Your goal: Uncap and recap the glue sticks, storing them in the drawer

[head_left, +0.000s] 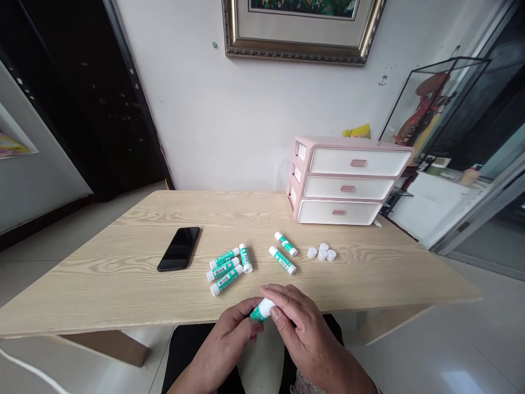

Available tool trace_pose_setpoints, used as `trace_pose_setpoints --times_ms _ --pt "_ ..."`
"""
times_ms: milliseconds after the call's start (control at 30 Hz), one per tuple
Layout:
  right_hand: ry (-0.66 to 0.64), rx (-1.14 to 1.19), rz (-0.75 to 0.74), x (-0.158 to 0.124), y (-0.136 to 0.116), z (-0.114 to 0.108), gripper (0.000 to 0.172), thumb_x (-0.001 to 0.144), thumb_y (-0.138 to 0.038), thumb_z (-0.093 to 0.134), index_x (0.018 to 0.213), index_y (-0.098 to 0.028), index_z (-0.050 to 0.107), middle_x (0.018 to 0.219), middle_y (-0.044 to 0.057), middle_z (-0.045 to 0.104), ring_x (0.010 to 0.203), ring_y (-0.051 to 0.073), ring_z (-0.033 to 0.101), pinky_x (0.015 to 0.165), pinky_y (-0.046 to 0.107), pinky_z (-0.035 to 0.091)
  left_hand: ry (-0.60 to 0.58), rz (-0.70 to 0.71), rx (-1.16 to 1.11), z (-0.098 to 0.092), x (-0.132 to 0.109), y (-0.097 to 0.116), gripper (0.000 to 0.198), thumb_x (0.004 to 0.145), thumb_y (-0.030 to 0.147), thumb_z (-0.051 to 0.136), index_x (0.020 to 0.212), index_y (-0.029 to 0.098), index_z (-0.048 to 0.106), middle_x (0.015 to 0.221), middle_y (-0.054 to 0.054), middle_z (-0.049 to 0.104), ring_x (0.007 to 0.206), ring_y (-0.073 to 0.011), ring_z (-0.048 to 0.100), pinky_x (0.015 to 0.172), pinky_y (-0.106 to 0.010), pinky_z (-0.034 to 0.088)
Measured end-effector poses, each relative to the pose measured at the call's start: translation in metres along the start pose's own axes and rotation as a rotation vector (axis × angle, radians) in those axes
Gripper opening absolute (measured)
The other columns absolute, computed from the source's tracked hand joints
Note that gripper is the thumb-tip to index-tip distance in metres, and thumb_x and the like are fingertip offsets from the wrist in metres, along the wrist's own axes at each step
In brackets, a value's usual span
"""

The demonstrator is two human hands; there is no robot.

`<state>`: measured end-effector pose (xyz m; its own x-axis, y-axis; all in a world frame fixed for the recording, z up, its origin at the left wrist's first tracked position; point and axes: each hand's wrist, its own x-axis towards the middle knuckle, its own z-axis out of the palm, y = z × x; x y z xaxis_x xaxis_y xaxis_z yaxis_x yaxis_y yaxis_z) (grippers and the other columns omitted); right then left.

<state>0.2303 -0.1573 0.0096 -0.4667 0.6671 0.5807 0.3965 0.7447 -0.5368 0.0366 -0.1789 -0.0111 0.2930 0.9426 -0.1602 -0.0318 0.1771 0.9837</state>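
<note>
Both my hands meet at the near edge of the wooden table (123,273). My left hand (229,334) grips the green body of a glue stick (261,311). My right hand (297,323) has its fingers closed around the stick's white cap end. Just beyond them lies a cluster of several capped green-and-white glue sticks (228,267). Two more glue sticks (284,251) lie further right. Several loose white caps (322,253) sit beside those.
A black phone (179,249) lies face down on the left of the table. A pink three-drawer organiser (344,183) stands at the back right, drawers closed. A framed picture (301,27) hangs on the wall behind. A glass case (430,104) stands at the right.
</note>
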Motion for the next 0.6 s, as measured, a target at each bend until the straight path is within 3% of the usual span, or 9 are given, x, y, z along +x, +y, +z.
trace_pose_setpoints --times_ms 100,200,333,467,600 --pt "-0.004 -0.051 -0.014 0.000 -0.005 0.001 0.047 0.102 -0.015 0.047 0.146 -0.030 0.051 0.132 0.005 0.069 0.120 0.020 0.064 0.104 0.037 0.054 0.003 0.008 -0.044 0.001 0.000 -0.005 0.032 0.087 0.027 0.056 0.114 0.018 0.069 0.079 0.001 0.055 0.070 -0.0124 0.043 0.060 -0.023 0.034" --pt "-0.014 -0.051 -0.064 -0.002 -0.011 0.005 0.054 0.102 -0.014 0.045 0.153 -0.028 0.041 0.136 0.007 0.067 0.123 0.021 0.063 0.105 0.039 0.054 0.025 0.064 -0.039 0.003 0.000 -0.011 0.033 0.094 0.042 0.054 0.110 0.016 0.067 0.079 0.001 0.052 0.068 -0.0127 0.042 0.055 -0.023 0.034" --pt "-0.038 0.041 -0.053 -0.013 -0.014 0.012 0.059 0.100 -0.014 0.048 0.156 -0.027 0.035 0.139 0.007 0.064 0.123 0.020 0.062 0.105 0.037 0.054 0.043 0.131 0.008 0.008 0.000 -0.014 0.049 0.094 0.062 0.050 0.086 0.015 0.063 0.076 0.000 0.050 0.065 -0.0121 0.042 0.053 -0.023 0.032" --pt "0.129 0.087 0.150 -0.028 0.001 0.021 0.054 0.099 -0.019 0.054 0.150 -0.030 0.043 0.136 0.007 0.065 0.110 0.018 0.068 0.100 0.032 0.056 0.131 0.081 0.044 0.009 -0.001 -0.014 0.059 0.090 0.072 0.047 0.068 0.017 0.054 0.062 0.004 0.040 0.056 -0.0101 0.035 0.051 -0.024 0.026" --pt "0.348 0.136 0.251 -0.033 0.019 0.027 0.033 0.101 -0.021 0.053 0.132 -0.028 0.058 0.112 0.004 0.074 0.095 0.015 0.071 0.088 0.024 0.059 0.173 0.046 0.017 0.009 0.000 -0.016 0.061 0.087 0.074 0.047 0.063 0.019 0.051 0.056 0.005 0.038 0.053 -0.0100 0.030 0.050 -0.025 0.023"
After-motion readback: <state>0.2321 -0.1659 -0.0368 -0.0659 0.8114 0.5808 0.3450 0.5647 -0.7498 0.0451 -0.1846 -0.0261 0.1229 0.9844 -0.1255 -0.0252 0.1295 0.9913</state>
